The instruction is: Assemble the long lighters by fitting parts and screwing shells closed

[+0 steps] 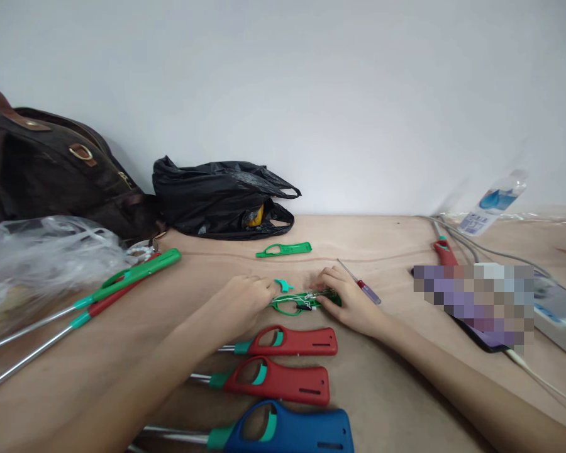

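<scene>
An opened green gas lighter (287,308) lies on the table between my hands, its white wires and a small black part showing. My left hand (252,297) is closed at its left end, where the metal tube starts; the fingertips are partly hidden. At the handle's right end, my right hand (345,297) curls its fingers and thumb around the green half. A loose turquoise trigger (283,286) lies just beyond the lighter. Farther back is the other green handle half (285,250). Right of my right hand rests a screwdriver (368,292) with a purple and red handle.
Nearer me lie two red lighters (302,341) and a blue lighter (306,431). Green and red lighters (139,272) lie left, beside a clear plastic bag (51,251). A black bag (207,198) and a brown bag (42,170) stand behind. A pixelated phone (471,308), cables and a bottle (493,204) are right.
</scene>
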Demonstrator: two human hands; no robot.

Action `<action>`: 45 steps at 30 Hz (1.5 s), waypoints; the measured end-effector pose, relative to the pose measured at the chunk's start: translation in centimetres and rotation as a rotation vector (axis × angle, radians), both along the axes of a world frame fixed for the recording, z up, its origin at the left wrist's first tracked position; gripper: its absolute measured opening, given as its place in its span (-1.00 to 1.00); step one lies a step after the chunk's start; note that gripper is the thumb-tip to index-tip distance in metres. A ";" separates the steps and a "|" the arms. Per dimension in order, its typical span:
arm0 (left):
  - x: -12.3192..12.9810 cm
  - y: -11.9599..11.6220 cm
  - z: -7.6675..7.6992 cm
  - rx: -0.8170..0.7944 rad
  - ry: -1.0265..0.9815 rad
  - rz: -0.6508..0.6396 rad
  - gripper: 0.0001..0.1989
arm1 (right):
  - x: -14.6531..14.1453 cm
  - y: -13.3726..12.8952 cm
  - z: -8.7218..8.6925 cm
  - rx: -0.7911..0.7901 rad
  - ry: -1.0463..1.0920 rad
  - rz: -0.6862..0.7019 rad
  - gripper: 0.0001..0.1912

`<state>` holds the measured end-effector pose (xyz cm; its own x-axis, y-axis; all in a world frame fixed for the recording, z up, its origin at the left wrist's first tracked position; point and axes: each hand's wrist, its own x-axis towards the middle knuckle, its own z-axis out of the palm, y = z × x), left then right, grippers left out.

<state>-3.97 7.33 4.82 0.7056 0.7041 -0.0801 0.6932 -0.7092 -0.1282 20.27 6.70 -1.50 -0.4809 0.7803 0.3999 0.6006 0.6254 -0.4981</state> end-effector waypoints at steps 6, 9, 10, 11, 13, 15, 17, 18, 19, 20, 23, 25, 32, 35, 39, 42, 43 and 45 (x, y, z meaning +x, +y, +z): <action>-0.2 0.1 -0.3 0.013 -0.014 -0.014 -0.71 | 0.0 -0.1 0.4 0.050 -0.064 0.023 -0.87; -0.2 0.1 -0.2 0.011 -0.015 -0.013 -0.70 | 0.0 -0.2 0.5 0.103 -0.162 0.041 -0.84; -0.1 0.1 -0.1 0.010 -0.016 -0.009 -0.69 | 0.0 -0.2 0.5 0.121 -0.190 0.046 -0.81; -0.1 0.1 -0.1 0.006 -0.016 -0.006 -0.69 | 0.0 -0.3 0.5 0.142 -0.216 0.049 -0.79; 0.0 0.0 0.0 -0.002 -0.009 -0.001 -0.68 | -0.1 -0.4 0.5 0.180 -0.263 0.047 -0.75; 0.0 0.0 0.0 -0.007 0.002 0.000 -0.67 | -0.1 -0.5 0.5 0.203 -0.290 0.042 -0.73; 0.0 0.0 0.0 -0.010 0.002 0.002 -0.66 | -0.2 -0.5 0.5 0.213 -0.296 0.035 -0.72; 0.0 0.0 0.0 -0.012 -0.002 0.003 -0.65 | -0.2 -0.5 0.5 0.216 -0.295 0.034 -0.72; 0.0 0.0 -0.1 -0.016 -0.004 0.003 -0.65 | -0.2 -0.5 0.5 0.220 -0.295 0.034 -0.72; 0.0 0.0 0.0 -0.019 -0.003 0.006 -0.65 | -0.2 -0.5 0.5 0.223 -0.295 0.035 -0.72; 0.1 0.0 0.0 -0.028 0.014 0.012 -0.65 | -0.1 -0.4 0.4 0.236 -0.293 0.044 -0.71; 0.1 0.1 0.0 -0.029 0.022 0.017 -0.65 | -0.1 -0.3 0.3 0.257 -0.285 0.054 -0.72; -0.1 0.3 -0.4 -0.052 -0.025 0.006 -0.60 | -0.2 -0.3 -0.1 0.365 -0.346 0.051 -0.72; -0.1 0.3 -0.5 -0.056 -0.001 0.000 -0.59 | -0.3 -0.3 -0.1 0.394 -0.398 0.042 -0.73; -0.1 0.3 -0.5 -0.059 0.038 0.007 -0.58 | -0.3 -0.4 -0.1 0.389 -0.410 0.044 -0.74; -0.1 0.4 -0.6 -0.050 0.004 0.002 -0.57 | -0.3 -0.4 -0.1 0.325 -0.374 0.047 -0.73; -0.2 0.4 -0.6 -0.048 -0.011 -0.004 -0.56 | -0.3 -0.3 -0.1 0.292 -0.351 0.048 -0.73; -0.2 0.5 -0.7 -0.045 -0.023 -0.005 -0.57 | -0.2 -0.3 0.0 0.225 -0.290 0.041 -0.76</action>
<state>-4.15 7.80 4.17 0.7111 0.6966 -0.0958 0.6920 -0.7174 -0.0801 20.03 6.42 -1.53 -0.6289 0.6660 0.4013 0.6686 0.7266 -0.1582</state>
